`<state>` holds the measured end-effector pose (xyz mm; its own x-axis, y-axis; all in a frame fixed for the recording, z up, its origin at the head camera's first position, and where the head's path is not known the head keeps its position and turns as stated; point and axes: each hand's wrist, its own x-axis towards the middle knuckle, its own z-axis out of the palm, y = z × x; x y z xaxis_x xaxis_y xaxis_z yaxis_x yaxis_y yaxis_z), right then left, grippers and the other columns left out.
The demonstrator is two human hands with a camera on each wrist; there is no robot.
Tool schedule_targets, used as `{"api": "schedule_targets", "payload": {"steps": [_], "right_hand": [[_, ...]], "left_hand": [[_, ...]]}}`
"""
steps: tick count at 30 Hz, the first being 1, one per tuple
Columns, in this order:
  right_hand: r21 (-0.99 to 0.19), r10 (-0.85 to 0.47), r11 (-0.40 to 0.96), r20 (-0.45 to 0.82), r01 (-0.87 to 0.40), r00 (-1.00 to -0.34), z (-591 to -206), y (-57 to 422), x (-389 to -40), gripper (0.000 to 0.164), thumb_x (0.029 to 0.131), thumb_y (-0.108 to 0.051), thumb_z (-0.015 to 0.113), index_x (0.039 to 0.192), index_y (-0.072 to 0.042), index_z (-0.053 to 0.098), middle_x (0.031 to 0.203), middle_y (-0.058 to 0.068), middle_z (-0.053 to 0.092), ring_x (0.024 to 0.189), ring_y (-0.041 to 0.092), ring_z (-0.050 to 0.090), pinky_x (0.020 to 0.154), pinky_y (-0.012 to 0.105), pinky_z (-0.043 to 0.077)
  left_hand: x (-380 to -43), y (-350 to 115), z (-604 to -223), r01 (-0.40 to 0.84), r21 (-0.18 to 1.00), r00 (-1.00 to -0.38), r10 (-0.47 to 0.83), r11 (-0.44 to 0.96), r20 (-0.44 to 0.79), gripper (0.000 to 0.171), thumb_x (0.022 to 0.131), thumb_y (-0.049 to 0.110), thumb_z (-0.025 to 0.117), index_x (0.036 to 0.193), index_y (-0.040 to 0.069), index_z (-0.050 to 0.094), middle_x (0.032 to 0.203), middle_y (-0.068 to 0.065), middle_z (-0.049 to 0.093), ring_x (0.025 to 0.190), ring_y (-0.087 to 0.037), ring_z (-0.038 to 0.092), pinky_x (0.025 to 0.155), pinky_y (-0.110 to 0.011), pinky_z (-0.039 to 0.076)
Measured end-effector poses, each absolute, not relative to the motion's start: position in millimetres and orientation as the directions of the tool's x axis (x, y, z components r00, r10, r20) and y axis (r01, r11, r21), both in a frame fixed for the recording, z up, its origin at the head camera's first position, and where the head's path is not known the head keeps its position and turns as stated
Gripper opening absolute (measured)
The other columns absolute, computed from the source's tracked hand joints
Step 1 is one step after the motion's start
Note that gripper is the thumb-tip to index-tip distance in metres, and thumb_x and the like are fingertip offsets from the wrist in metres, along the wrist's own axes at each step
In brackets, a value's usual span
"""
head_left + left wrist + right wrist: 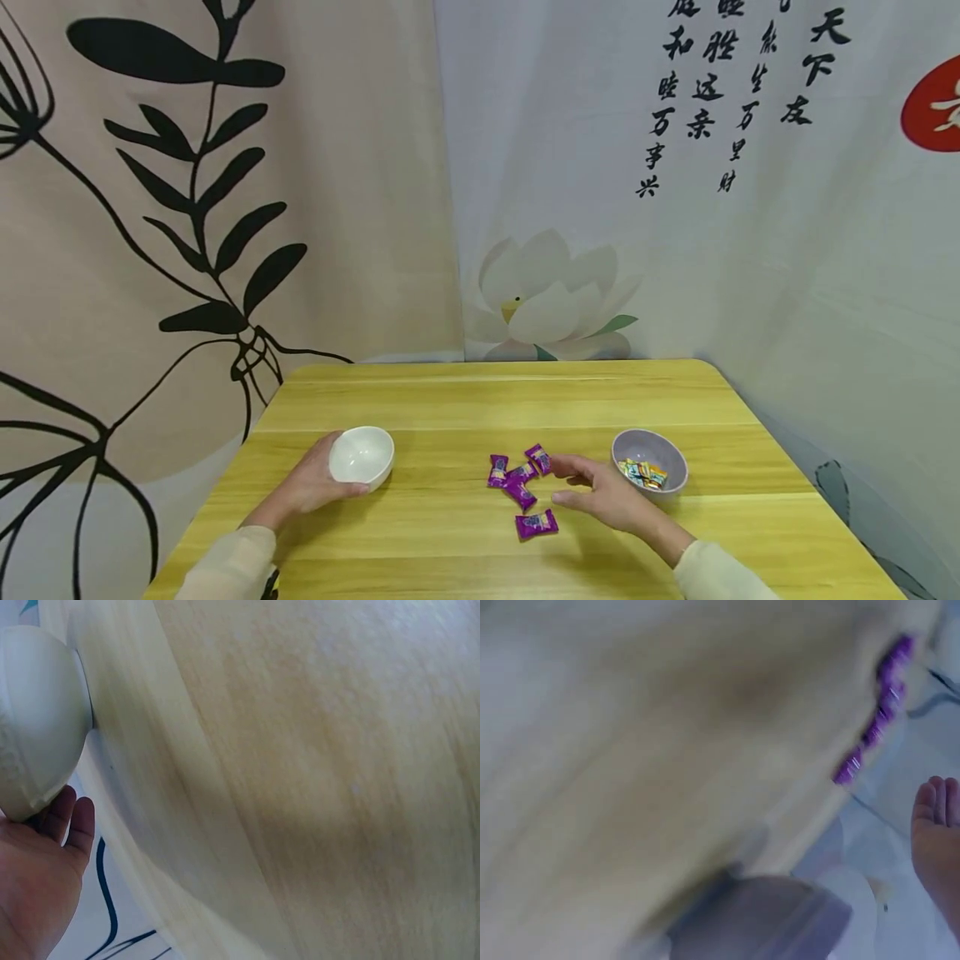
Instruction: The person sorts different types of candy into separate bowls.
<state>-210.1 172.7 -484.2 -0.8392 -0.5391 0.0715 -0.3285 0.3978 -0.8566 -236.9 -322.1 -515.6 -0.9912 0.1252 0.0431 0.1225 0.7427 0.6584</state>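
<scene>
My left hand (311, 482) grips a small white bowl (363, 457) at the left of the table, thumb along its near side. In the left wrist view the bowl's outer wall (41, 724) rises past the fingers (79, 821). My right hand (609, 497) is beside several purple-wrapped candies (519, 493), thumb and fingers apart with nothing between them. Its fingertips are right at the farthest candy (537, 457). One candy (536, 525) lies apart, nearer to me. The right wrist view, blurred, shows the hand (939, 832) off to the side of the purple candies (885, 705).
A lilac-grey bowl (678, 486) stands just right of my right hand, with several yellow and blue wrapped candies (643, 474) inside. The wooden table (450, 408) ends at a printed cloth backdrop (390, 208).
</scene>
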Motion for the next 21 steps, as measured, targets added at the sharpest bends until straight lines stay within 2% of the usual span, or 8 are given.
{"api": "schedule_targets", "payload": {"steps": [6, 13, 21], "right_hand": [[-0.795, -0.565, 0.477, 0.049, -0.375, -0.824, -509.4, 163.1, -205.2, 0.056, 0.089, -0.03, 0.075, 0.134, -0.002, 0.058, 0.127, 0.011, 0.065, 0.116, 0.032, 0.059, 0.099, 0.049, 0.046], [-0.74, -0.586, 0.536, 0.021, -0.406, -0.81, -523.9, 157.6, -206.2, 0.051, 0.082, -0.032, 0.08, 0.127, -0.011, 0.065, 0.12, 0.001, 0.067, 0.113, 0.024, 0.061, 0.098, 0.044, 0.048], [-0.641, -0.619, 0.592, 0.026, -0.488, -0.785, -528.4, 155.1, -210.6, 0.048, 0.082, -0.039, 0.079, 0.124, -0.018, 0.069, 0.118, -0.008, 0.065, 0.112, 0.017, 0.058, 0.1, 0.045, 0.046]], "left_hand": [[-237.8, -321.7, -516.7, 0.131, 0.667, -0.99, 0.131, 0.733, 0.051, 0.12, 0.066, 0.045, 0.091, 0.15, -0.007, 0.023, 0.145, -0.033, 0.035, 0.125, -0.048, 0.044, 0.1, -0.064, 0.04], [-236.6, -321.1, -514.4, 0.145, 0.69, -0.989, 0.135, 0.709, 0.069, 0.118, 0.065, 0.043, 0.092, 0.149, -0.008, 0.025, 0.142, -0.032, 0.039, 0.121, -0.045, 0.049, 0.098, -0.06, 0.043], [-235.0, -320.4, -513.0, 0.127, 0.693, -0.991, 0.126, 0.709, 0.053, 0.118, 0.066, 0.042, 0.092, 0.149, -0.006, 0.025, 0.143, -0.031, 0.039, 0.12, -0.043, 0.05, 0.096, -0.058, 0.045]]}}
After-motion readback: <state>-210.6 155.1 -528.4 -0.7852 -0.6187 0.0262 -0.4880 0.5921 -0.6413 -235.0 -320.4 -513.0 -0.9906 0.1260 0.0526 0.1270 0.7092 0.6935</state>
